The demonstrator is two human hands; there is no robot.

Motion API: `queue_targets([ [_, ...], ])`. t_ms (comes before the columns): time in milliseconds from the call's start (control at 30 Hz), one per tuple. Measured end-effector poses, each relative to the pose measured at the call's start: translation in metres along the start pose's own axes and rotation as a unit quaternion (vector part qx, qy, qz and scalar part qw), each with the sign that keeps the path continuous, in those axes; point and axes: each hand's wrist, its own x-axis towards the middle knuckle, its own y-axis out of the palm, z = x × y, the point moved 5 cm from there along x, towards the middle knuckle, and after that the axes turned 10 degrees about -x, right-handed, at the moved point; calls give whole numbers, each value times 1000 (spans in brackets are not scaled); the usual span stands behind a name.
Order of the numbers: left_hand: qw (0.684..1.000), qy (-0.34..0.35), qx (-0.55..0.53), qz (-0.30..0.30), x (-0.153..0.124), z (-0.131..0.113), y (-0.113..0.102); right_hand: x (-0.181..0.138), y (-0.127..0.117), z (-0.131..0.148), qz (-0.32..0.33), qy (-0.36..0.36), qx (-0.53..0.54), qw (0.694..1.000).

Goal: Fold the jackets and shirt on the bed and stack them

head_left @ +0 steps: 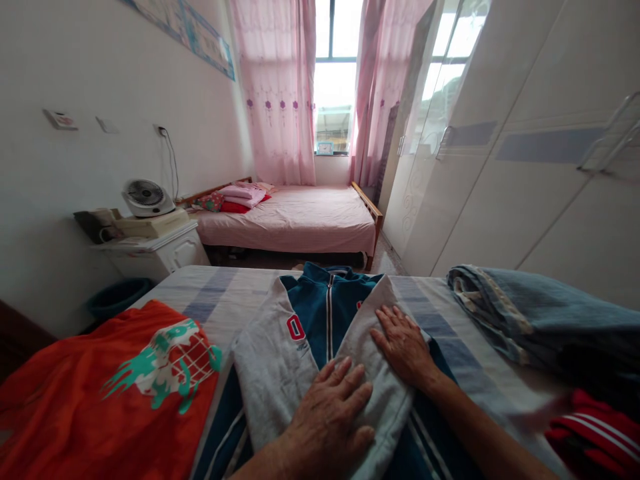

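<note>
A grey and teal zip-up jacket (pixel 270 353) lies on the striped bedsheet (pixel 240 283) in front of me, its collar pointing away. Its grey sleeves are folded inward across the front, and the teal zipped chest shows between them. My left hand (pixel 333 407) rests flat on the lower middle of the jacket, fingers spread. Higher up on the right, my right hand (pixel 400 340) presses flat on the grey sleeve. Neither hand grasps anything. An orange garment (pixel 75 380) with a green and white print is spread out left of the jacket.
Folded jeans (pixel 545 313) lie at the right, with a red garment with white stripes (pixel 600 427) nearer me. Beyond stands a pink-covered bed (pixel 300 220). A fan (pixel 149 198) sits on the white cabinet (pixel 155 250) at left, above a dark bin (pixel 117 298). Wardrobes (pixel 500 200) line the right.
</note>
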Motion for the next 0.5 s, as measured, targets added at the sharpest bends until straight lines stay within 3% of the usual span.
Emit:
queue_targets([
  [367,1000,-4,-13,-6,0,0,2,-2,-3,0,-5,5,12,1000],
  [500,1000,-7,-19,-12,-1,0,3,19,-29,-2,-21,-2,75,997],
])
